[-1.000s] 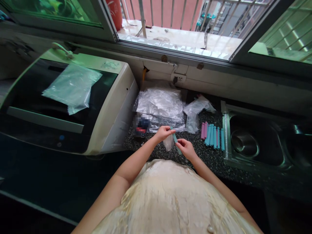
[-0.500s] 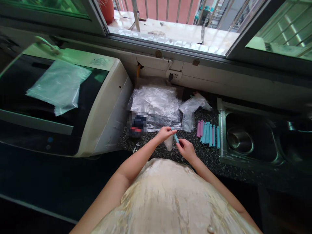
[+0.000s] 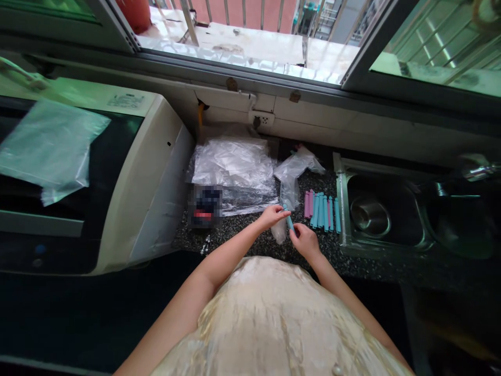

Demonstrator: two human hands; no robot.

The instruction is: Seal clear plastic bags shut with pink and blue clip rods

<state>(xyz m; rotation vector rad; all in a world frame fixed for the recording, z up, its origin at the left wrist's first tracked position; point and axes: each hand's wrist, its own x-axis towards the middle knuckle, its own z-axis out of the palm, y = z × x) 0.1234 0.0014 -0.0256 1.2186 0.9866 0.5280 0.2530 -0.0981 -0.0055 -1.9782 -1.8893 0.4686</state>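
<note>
**Both hands on a blue sealing clip and a small clear bag**

The left hand is closed, its fingertips pinching the far end of a blue sealing clip together with the top of a small clear plastic bag. The bag hangs limp below the left hand's fingers and just left of the clip. The right hand is also closed, thumb and fingers clamped on the near end of the same clip, so the clip runs slantwise between the two hands, which are close together but not touching. Both are held just over the speckled dark countertop.

Just beyond and to the right of the right hand lies a row of pink and blue sealing clips, side by side on the counter. Straight beyond the left hand a crumpled clear bag rests on the counter, and further left of it a flat stack of clear plastic bags. A blurred dark item sits well left of the left hand, near that stack. Right of the clip row, well apart from the right hand, is a steel sink. Far to the left stands a white appliance with another clear bag on its dark top.
</note>
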